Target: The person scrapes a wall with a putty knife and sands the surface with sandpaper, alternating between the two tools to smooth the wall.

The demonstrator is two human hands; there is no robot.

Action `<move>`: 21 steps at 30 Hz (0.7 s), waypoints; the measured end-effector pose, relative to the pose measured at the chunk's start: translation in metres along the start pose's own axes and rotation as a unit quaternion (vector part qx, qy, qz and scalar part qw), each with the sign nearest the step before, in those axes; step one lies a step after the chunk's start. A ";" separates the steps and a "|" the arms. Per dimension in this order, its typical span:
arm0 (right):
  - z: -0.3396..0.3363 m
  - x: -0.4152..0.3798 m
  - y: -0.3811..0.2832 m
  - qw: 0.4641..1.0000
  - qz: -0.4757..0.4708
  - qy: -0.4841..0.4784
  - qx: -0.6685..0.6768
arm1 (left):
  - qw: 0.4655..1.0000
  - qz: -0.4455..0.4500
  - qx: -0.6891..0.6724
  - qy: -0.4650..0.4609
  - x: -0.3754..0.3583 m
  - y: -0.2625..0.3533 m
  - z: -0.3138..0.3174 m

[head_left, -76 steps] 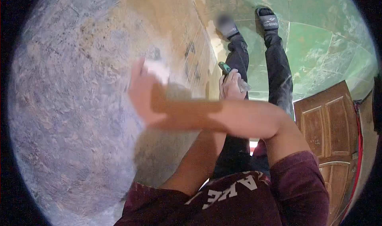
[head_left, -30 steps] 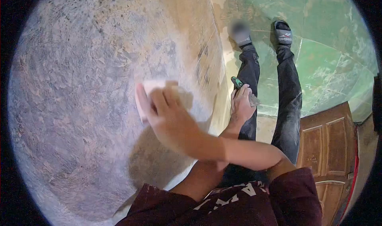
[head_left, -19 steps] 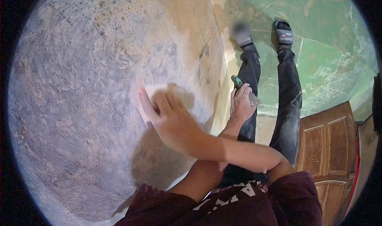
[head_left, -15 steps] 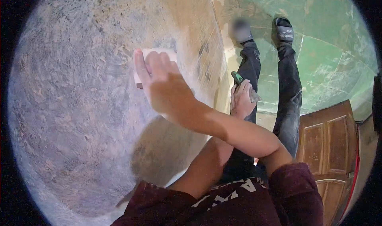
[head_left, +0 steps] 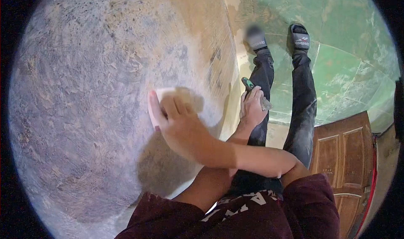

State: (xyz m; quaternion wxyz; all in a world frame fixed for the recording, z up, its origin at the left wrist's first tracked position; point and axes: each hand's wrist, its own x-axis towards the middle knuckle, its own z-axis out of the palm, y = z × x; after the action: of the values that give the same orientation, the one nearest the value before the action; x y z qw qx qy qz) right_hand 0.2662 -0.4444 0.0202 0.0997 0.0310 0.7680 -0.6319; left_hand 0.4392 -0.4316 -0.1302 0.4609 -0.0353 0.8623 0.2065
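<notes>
My right hand [head_left: 181,123] reaches across to the left and presses a pale, flat sanding block [head_left: 152,112] against the rough, mottled wall [head_left: 84,113]. Its thumb lies along the block's left edge and the other fingers curl over it, hiding much of it. My left arm passes beneath the right one. In front of my leg, my left hand [head_left: 251,108] is closed around a putty knife [head_left: 247,83]. The green-and-black handle sticks out above the fingers, while a smeared blade shows at their right side.
A green, dusty tiled floor [head_left: 345,66] spreads beyond the wall's base. My feet in grey slides [head_left: 301,40] stand on it, close to the wall. At lower right is a brown panelled wooden door [head_left: 343,150]. My arm casts a shadow on the wall.
My right hand has slid the sanding block down the view along the wall and slightly right. The left hand keeps the putty knife and has shifted only a little.
</notes>
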 end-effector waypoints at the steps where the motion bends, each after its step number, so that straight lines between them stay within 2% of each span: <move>1: 0.004 0.001 0.002 1.000 0.003 -0.003 0.001 | 1.000 -0.003 -0.002 -0.003 -0.002 0.001 -0.002; 3: 0.009 0.019 0.014 0.998 -0.010 0.067 -0.016 | 1.000 0.004 0.005 -0.002 0.002 0.006 -0.010; 4: 0.006 0.026 0.018 0.998 -0.011 0.066 -0.017 | 1.000 0.011 -0.006 0.011 0.002 0.005 -0.009; 6: -0.001 0.039 0.023 1.000 0.027 0.003 0.009 | 1.000 0.011 -0.002 0.009 0.002 0.008 -0.010; 10: -0.005 0.007 -0.006 0.997 -0.041 0.015 -0.063 | 1.000 0.001 0.023 0.002 0.006 0.014 -0.013; 13: -0.002 0.026 0.004 0.995 -0.036 0.040 -0.080 | 1.000 -0.016 0.013 -0.012 0.003 0.017 -0.015; 15: -0.003 0.045 0.007 0.997 0.018 -0.007 -0.078 | 0.999 -0.020 0.012 -0.024 0.001 0.020 -0.019; 18: -0.009 0.004 -0.022 0.999 -0.030 0.001 -0.044 | 0.999 -0.025 0.013 -0.030 0.006 0.018 -0.014; 21: 0.006 0.016 -0.001 0.996 -0.003 0.003 -0.091 | 0.999 -0.026 0.020 -0.027 0.007 0.011 -0.009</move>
State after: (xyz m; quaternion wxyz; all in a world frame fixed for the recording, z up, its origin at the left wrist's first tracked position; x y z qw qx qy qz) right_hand 0.2514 -0.4515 0.0171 0.0982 0.0216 0.8226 -0.5596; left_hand 0.4254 -0.4247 -0.1276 0.4896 -0.0428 0.8524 0.1787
